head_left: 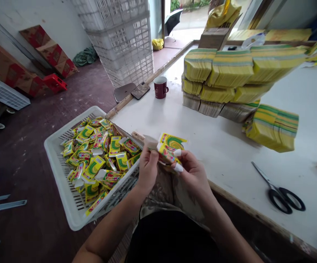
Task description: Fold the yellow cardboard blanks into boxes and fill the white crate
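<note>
Small yellow carton (pixel 166 155) between left hand (pixel 148 166) and right hand (pixel 194 171), over near edge of desk (pixel 216 153). Left fingers grip end with pale open flap; right thumb and finger pinch other end. Long axis slants, flap up-left, other end down-right. Farther off, maroon mug (pixel 160 88), stacked yellow bundles (pixel 228 69).

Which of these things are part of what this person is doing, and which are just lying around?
Likely part of the job:
held box, between left hand and right hand
basket of small boxes
stacked yellow cartons

Likely just lying about:
mug
phone
scissors, untouched, though possibly a work tool
</note>
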The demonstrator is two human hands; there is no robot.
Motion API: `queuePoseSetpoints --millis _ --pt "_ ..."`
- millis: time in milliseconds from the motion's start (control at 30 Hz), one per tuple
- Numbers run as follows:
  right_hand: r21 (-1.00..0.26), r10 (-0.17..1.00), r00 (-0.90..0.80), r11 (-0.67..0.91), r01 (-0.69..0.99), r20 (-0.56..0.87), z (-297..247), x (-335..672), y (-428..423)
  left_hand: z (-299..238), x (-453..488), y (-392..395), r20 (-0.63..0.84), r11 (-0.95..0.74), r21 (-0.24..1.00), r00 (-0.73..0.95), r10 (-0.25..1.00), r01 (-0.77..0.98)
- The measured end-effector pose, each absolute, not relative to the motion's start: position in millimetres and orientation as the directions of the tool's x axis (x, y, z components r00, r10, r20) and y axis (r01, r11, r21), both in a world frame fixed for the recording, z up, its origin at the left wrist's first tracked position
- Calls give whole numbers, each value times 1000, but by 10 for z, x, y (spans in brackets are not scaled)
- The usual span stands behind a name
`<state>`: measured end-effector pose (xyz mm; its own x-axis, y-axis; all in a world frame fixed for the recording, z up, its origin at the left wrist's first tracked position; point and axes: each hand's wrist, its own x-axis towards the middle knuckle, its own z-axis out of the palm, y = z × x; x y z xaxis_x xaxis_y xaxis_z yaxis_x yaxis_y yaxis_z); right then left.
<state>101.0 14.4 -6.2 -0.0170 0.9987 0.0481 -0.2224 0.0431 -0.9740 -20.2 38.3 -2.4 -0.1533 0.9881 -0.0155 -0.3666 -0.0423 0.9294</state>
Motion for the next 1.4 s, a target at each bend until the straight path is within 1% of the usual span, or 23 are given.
queuePoseSetpoints --millis 100,167,233,267,300,333,367,400,467,500,533,600,633,667,700,733,800,867,967,1033,1100,1267,1400 --pt "-988 993 -13 111 -107 113 -95 1108 142 -21 -314 389 62 -95 971 -149 987 -221" --pt "-981 981 -5 193 35 193 -105 1180 132 62 -412 403 98 -113 983 -104 990 -142" --pt "-923 949 -19 312 224 315 -79 1248 121 199 -529 415 196 -201 977 -65 978 -70" --pt "-870 924 -54 376 319 380 -50 1274 113 277 -589 416 256 -257 966 -36 966 -23" --pt "-804 896 -115 437 403 430 -12 1290 102 353 -645 412 300 -300 953 18 954 43" --pt "-733 865 -191 497 464 464 32 1294 90 421 -692 405 303 -317 939 115 946 130" --pt "-666 832 -272 551 502 483 77 1289 76 473 -726 394 253 -310 921 242 937 236" --pt "-608 800 -345 599 522 492 118 1277 62 507 -745 380 161 -293 895 369 915 337" --pt "-539 756 -430 654 532 494 178 1247 38 518 -736 347 -52 -253 834 526 849 491" --pt "-531 753 -421 656 537 506 191 1235 31 499 -712 330 -117 -230 819 545 830 526" --pt "-546 767 -365 636 546 528 194 1228 29 471 -679 312 -141 -207 816 533 835 539" --pt "-657 825 -149 531 535 546 169 1220 33 407 -600 272 -116 -168 822 450 885 544" --pt "-742 851 -24 471 478 525 146 1214 37 378 -559 252 -84 -164 824 404 911 542" --pt "-830 880 75 411 378 470 119 1203 43 354 -520 232 -46 -171 824 363 930 541" --pt "-904 915 123 347 252 385 91 1185 47 333 -485 214 -9 -182 817 328 945 547" --pt "-952 948 124 279 125 294 64 1162 49 315 -456 198 25 -193 808 295 955 556" --pt "-988 989 41 144 -58 142 22 1104 51 279 -415 174 78 -213 787 250 965 579" --pt "-988 998 -38 39 -151 45 6 1050 55 237 -394 156 118 -241 760 236 965 604" --pt "-970 996 -85 -24 -242 -3 29 1001 78 167 -373 137 219 -371 717 314 924 591" --pt "-966 995 -100 -27 -256 -1 47 993 94 131 -357 132 261 -452 698 391 883 555" --pt "-973 995 -95 -8 -232 14 43 1004 98 114 -346 136 242 -464 707 434 868 534" --pt "-995 993 -68 94 -36 96 -22 1093 52 128 -353 157 113 -365 770 450 886 524" --pt "-958 945 -194 279 65 262 -24 1120 48 91 -330 160 40 -268 793 392 919 547"
